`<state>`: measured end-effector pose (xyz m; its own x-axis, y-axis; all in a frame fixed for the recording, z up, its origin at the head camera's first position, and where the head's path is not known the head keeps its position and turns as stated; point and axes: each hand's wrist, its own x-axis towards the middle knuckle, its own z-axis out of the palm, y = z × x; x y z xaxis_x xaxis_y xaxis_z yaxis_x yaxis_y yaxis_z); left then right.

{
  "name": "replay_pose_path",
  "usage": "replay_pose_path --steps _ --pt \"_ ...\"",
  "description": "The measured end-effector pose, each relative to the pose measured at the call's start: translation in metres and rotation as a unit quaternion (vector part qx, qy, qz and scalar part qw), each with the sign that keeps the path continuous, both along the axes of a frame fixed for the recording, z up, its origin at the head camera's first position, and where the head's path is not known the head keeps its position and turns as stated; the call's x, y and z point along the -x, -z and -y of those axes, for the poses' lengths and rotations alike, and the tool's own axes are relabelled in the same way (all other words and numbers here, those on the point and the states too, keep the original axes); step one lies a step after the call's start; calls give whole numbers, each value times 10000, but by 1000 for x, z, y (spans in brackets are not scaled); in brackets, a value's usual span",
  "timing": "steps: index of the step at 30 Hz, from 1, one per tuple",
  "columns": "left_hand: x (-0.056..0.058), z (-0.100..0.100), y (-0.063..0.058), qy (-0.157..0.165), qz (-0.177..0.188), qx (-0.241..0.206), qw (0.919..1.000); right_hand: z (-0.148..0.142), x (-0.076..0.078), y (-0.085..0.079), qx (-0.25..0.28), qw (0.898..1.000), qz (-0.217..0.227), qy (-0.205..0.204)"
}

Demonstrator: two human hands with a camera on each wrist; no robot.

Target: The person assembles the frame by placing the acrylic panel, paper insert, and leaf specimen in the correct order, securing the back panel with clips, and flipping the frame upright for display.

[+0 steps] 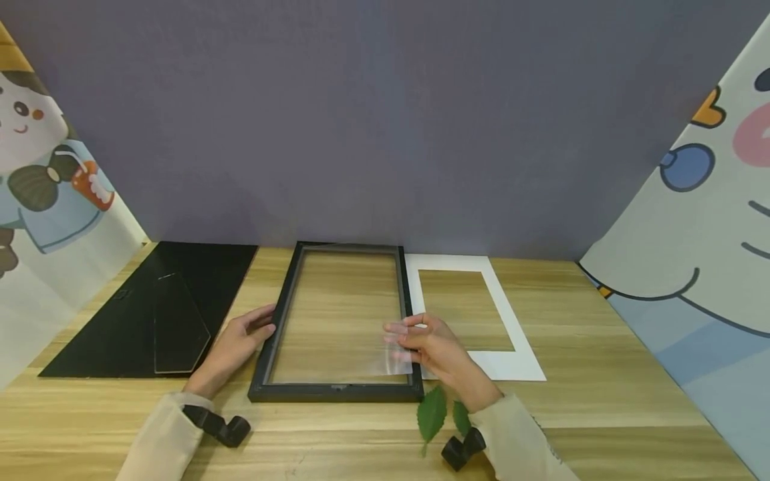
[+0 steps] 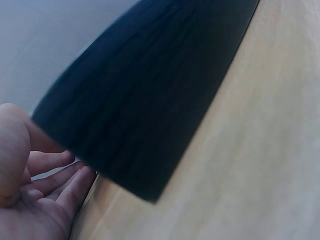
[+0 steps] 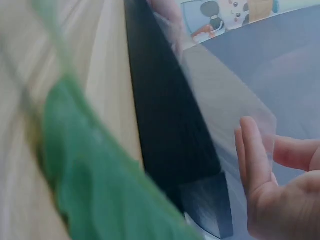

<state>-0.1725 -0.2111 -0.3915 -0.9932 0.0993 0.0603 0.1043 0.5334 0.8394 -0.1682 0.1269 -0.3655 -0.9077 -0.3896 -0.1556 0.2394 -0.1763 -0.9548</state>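
A black picture frame lies flat on the table between the hands. At its left side my left hand holds the outer edge with finger and thumb; in the left wrist view, fingers meet the black frame, their tips partly hidden. My right hand pinches a clear sheet near its lower right corner, above the frame. The right wrist view shows that clear sheet tilted over the frame, with finger and thumb on either side of its edge.
A black backing board with a stand leg lies at left. Right of the frame is a white mat with a cut-out window. Green leaves lie under the right wrist. A grey wall stands behind, with cartoon panels at both sides.
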Motion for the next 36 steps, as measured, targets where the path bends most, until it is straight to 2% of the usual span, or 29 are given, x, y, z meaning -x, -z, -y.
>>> replay_pose_path --steps 5,8,12,23,36 --pt "0 0 2 -13 16 -63 10000 -1 1 1 -940 9950 -211 253" --pt "1 2 3 -43 33 -53 10000 -2 1 0 -1584 9862 -354 332" --pt "2 3 4 -53 50 -47 10000 -1 2 0 -2062 9762 -585 339" --pt "0 2 2 1 113 -124 9999 0 3 1 -2340 9669 -1017 83" --pt "0 0 1 -45 36 37 10000 0 5 -2 -2586 9606 -1012 -105"
